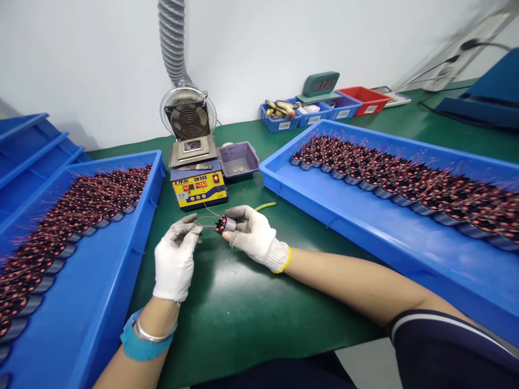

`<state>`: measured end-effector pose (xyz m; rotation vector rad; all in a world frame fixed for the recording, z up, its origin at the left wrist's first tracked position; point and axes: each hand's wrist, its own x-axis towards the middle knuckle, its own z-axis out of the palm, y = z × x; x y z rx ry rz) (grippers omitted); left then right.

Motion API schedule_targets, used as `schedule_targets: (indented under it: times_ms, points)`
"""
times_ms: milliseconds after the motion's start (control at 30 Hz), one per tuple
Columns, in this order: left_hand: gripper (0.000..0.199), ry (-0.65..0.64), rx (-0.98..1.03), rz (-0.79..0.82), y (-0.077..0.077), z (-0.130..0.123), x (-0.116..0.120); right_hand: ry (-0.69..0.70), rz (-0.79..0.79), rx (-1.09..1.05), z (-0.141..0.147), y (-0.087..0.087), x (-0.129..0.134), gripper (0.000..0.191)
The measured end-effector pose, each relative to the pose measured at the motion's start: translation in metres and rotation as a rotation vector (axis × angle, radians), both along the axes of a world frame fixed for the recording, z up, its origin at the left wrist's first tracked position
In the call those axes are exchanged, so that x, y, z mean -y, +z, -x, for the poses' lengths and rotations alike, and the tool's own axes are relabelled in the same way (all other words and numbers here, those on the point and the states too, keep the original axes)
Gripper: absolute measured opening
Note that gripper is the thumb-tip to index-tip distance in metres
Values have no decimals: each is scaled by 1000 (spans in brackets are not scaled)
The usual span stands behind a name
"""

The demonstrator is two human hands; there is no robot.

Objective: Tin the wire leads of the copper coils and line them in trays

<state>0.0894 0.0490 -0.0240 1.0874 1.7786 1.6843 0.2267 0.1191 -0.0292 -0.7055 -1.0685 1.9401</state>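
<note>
Both of my hands wear white gloves with darkened fingertips. My right hand [253, 235] grips a small motor stator [225, 224] by its grey metal side, its black and copper-coloured windings facing left. Thin reddish wires run from the stator to my left hand [178, 248], whose fingertips are pinched around their ends. Just beyond my hands stands a yellow and blue solder pot [198, 186] with red lit digits. Blue trays lie on either side, the left tray [121, 281] and the right tray [336, 200], each holding rows of similar stators.
A purple-grey bin [238, 162] sits beside the solder pot, under a grey duct hose [172, 43]. Small blue bins [281, 125], a red bin [367, 102] and a green clock [321, 84] line the back. A yellow-green strip [265, 206] lies on the green table [243, 319].
</note>
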Motion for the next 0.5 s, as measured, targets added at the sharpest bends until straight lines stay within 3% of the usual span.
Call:
schedule_targets:
  times_ms: [133,300,500]
  points:
    - [14,-1,-28,-78,-1,5,-1,-1,6,19,0,3,1,46]
    - [17,132,112,-226,0,14,-2,7,-6,-7,-1,0,0,48]
    - [36,-76,297,-59,-2,3,-2,65,-17,-37,-1,-4,0,48]
